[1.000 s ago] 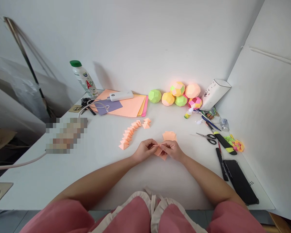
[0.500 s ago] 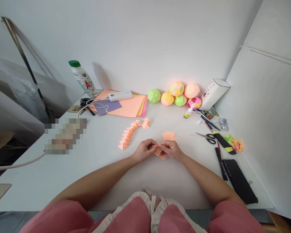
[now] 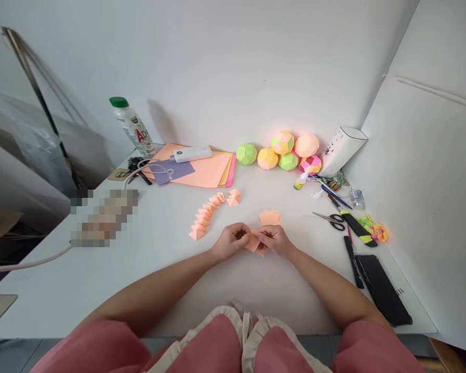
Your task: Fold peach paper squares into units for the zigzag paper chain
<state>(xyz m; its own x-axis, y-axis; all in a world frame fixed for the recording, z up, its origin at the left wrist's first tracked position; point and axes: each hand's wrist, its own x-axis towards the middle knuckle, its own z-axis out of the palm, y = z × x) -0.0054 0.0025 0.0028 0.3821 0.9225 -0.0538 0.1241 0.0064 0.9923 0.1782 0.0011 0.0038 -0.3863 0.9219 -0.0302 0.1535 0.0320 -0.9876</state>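
Between my two hands is a small piece of orange paper [image 3: 253, 241], pinched at its upper edge. My left hand [image 3: 233, 241] is closed, thumb and fingertips on the paper's left side. Opposite it, my right hand [image 3: 274, 239] grips the right side, partly covering the paper. More orange paper shows just beneath the fingers; whether it is joined to the held piece I cannot tell. A stack of orange paper pieces [image 3: 271, 217] lies just beyond my right hand. To the left, a curved row of folded orange paper units [image 3: 203, 218] rests on the table.
Several paper balls [image 3: 246, 154] sit against the wall. Coloured sheets [image 3: 205, 173] lie under a white power bank [image 3: 193, 153], near a bottle [image 3: 134, 127]. On the right are a glue bottle [image 3: 300, 181], scissors [image 3: 336, 221], a cutter [image 3: 358, 228] and a phone [image 3: 384, 290].
The paper between my fingers has turned from nearly edge-on to showing more of its flat face. Both hands stay in almost the same place.
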